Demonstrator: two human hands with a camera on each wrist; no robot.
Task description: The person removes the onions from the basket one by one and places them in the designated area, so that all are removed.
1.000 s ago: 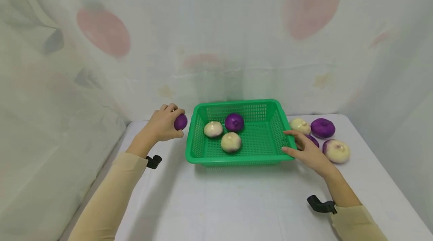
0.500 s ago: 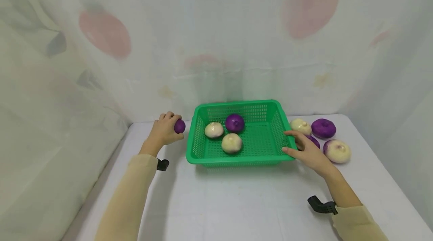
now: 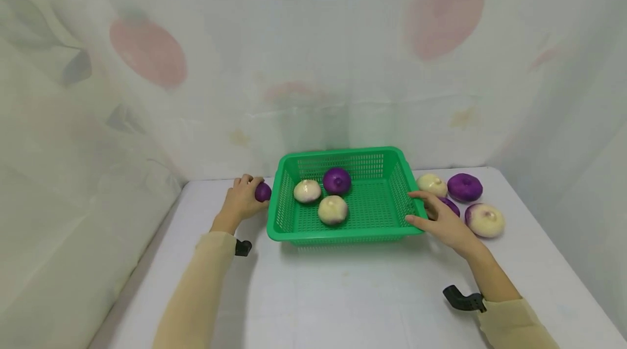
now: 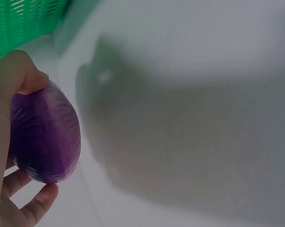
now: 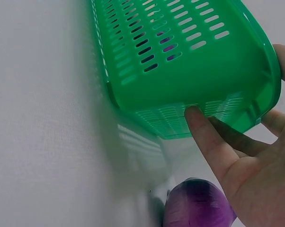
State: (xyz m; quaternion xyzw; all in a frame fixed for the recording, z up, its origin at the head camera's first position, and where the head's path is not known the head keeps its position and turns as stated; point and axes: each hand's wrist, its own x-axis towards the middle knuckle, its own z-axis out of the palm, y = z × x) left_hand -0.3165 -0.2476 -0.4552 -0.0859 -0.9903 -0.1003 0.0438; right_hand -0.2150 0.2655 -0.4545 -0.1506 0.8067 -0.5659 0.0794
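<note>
My left hand (image 3: 243, 197) grips a purple onion (image 3: 263, 192), thumb on one side and fingertips on the other. The onion (image 4: 45, 135) fills the left of the left wrist view; whether it touches the table I cannot tell. Just to its right stands a green plastic basket (image 3: 348, 233). Inside lie a purple onion (image 3: 337, 181) and two pale onions with purple tinges, one on the left (image 3: 307, 191) and one nearer the front (image 3: 333, 210). At the basket's right end my right hand (image 3: 446, 222) holds the rim between thumb and fingers.
Right of the basket sit several onions: a pale one (image 3: 432, 185), a flat purple one (image 3: 465, 187), a purple-and-cream one (image 3: 485, 220), and a purple one (image 3: 449, 206) partly behind my right hand. A patterned curtain (image 3: 338, 66) hangs behind the white table (image 3: 318, 294).
Holding the purple onion, my left hand has come down towards the table, close beside the basket's left end. My right hand stays on the rim. The camera view shifts slightly.
</note>
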